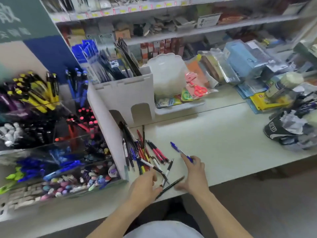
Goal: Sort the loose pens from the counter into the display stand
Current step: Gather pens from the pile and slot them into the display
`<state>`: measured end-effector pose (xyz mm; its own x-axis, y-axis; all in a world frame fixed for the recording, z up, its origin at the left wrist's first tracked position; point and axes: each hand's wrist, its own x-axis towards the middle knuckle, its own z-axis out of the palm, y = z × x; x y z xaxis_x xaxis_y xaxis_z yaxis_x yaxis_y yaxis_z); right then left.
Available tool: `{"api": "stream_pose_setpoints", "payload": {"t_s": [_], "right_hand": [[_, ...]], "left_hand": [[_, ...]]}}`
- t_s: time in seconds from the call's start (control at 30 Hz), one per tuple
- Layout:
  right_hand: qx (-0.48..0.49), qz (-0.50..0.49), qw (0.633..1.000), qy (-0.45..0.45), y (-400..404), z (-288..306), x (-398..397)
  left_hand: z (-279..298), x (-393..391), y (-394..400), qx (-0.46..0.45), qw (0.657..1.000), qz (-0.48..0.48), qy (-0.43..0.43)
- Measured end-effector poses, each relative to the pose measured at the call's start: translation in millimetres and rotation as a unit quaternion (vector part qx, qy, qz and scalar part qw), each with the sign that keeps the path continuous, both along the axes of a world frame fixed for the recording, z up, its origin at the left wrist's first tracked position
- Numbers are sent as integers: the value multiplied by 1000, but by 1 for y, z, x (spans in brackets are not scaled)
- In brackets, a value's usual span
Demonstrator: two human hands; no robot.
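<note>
Stationery shop counter [231, 145], pale top, stocked shelves behind. Loose pens [145, 155] lay in a heap on the counter just right of the white divider [106, 134], which I use as landmark. Right hand [193, 176] pinched a blue pen [180, 152] by its lower end, tip pointing up and away, well right of the divider. Left hand [145, 184] sat at the near end of the heap, fingers curled onto a white-and-black pen [152, 166]; grip partly blurred. A black pen [169, 187] lay slanted between both hands at the counter edge.

Display stand [51, 143] stood left of the divider: clear compartments holding yellow, blue, red and black pens, blue ones in the lower row.

Judgement: blue pen likely belongs with the blue compartment left of the divider. Best done by matching colour and type first, carrying it over the divider tip-up, dropping it in without knocking neighbours.

Writing: white characters on the green sign [15, 19] above the divider, too blurred to read. Shelf price tags and pen barrels unreadable.
</note>
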<state>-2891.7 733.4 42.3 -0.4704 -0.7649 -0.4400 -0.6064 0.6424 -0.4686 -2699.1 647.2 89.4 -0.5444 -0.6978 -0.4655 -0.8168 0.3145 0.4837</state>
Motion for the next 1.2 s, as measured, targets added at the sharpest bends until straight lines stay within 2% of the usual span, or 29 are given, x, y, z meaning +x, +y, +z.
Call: {"api": "stream_pose_setpoints", "payload": {"t_s": [0.13, 0.43, 0.6, 0.87, 0.97, 1.03, 1.1, 1.2], "right_hand": [[-56, 28, 997, -36, -10, -12, -18], [-55, 94, 994, -2, -46, -10, -36], [-49, 105, 993, -30, -59, -8, -33], [23, 19, 986, -164, -82, 4, -35], [44, 0, 977, -210, -84, 4, -32], [40, -29, 967, -250, -84, 2, -26], [22, -66, 958, -278, -84, 0, -19], [20, -113, 938, -327, -83, -2, -10]], "left_hand": [[-20, -20, 14, 5, 998, 40, -57], [-40, -46, 26, -53, 985, 157, -55], [-37, -55, 18, -46, 983, 152, -94], [-31, -55, 4, -32, 989, 89, -117], [-31, -47, -1, 14, 990, 98, -96], [-32, -41, -5, 99, 980, 167, -33], [-32, -34, -7, 204, 948, 241, 44], [-30, -23, -10, 285, 906, 293, 111]]}}
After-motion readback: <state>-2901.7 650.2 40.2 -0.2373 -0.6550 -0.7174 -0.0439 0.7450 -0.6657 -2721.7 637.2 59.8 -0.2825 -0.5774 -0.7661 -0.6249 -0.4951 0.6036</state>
